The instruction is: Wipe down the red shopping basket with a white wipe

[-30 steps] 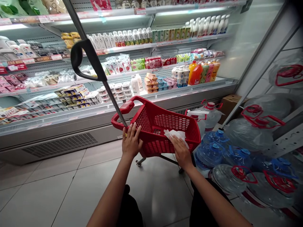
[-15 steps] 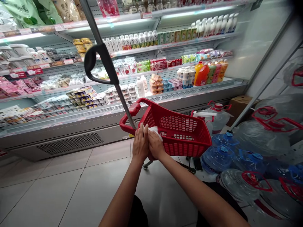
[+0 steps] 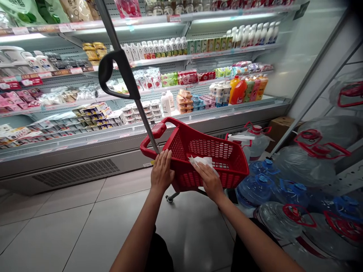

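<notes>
In front of me stands a red plastic shopping cart (image 3: 181, 138) with a perforated basket on a wheeled frame. A tall grey pole with a black loop handle (image 3: 120, 75) rises at its left end. My left hand (image 3: 161, 172) grips the near rim close to the pole, fingers draped over the edge. Farther right along that rim, my right hand (image 3: 208, 179) presses a crumpled white wipe (image 3: 204, 161) against it; I cannot tell whether it is paper or cloth. Part of the wipe sticks out beyond the fingers into the basket.
Behind the cart runs a refrigerated display case (image 3: 113, 132) stocked with bottles, cups and packs. Big water jugs (image 3: 261, 185) crowd the right side, and a spray bottle (image 3: 241, 139) with a white head stands among them. A cardboard box (image 3: 279, 128) sits farther back.
My right hand has slid right along the near rim with the wipe, away from my left hand. The two hands were side by side; my left hand stays near the pole.
</notes>
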A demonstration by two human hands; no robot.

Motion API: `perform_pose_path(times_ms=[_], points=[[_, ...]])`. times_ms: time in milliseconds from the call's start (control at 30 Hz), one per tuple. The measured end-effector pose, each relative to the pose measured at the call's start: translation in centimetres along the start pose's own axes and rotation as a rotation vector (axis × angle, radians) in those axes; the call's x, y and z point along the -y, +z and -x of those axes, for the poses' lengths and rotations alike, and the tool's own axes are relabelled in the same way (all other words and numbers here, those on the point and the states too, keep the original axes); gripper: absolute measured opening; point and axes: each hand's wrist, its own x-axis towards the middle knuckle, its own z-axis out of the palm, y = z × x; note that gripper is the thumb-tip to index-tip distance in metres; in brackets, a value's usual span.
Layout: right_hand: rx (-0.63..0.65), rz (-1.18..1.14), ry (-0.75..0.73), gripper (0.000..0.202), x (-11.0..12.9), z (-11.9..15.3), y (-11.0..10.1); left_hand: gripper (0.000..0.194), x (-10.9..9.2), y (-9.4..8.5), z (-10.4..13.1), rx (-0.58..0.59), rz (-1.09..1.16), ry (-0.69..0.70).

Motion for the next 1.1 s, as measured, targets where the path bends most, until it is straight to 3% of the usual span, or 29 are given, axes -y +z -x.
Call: perform_pose_path(times_ms=[100,233,333,433,567,733,833,933,1100], points=[[-0.019,0.011,0.054,0.08,0.2,-0.3,0.1,0.099,-0.7,0.3,-0.3,-0.05,0.043,-0.051],[-0.021,-0.094,0.024,0.075,3.5,-4.3,2.3,0.105,-1.3,0.2,-0.3,-0.063,0.093,-0.094],[-0.024,-0.209,-0.033,0.066,6.7,-7.9,4.7,0.096,-1.4,0.1,0.0,-0.068,0.097,-0.099],[-0.036,-0.26,-0.062,0.062,8.2,-9.2,6.1,0.088,-1.4,0.3,0.2,-0.086,0.062,-0.07],[-0.046,-0.171,-0.101,0.067,6.1,-6.7,5.2,0.087,-1.5,0.3,0.6,-0.056,-0.016,-0.037],[-0.004,0.023,-0.046,0.081,0.5,-0.3,1.2,0.089,-1.6,0.1,0.8,0.036,-0.06,-0.021],[-0.004,0.098,0.039,0.081,-1.3,2.2,-0.6,0.088,-2.2,0.2,0.7,0.035,-0.042,-0.051],[-0.02,0.097,0.097,0.076,-0.4,1.7,-0.4,0.087,-3.3,0.5,0.6,0.03,-0.006,-0.078],[-0.019,-0.026,0.047,0.071,4.2,-3.9,2.8,0.085,-4.3,1.0,0.6,0.041,0.027,-0.091]])
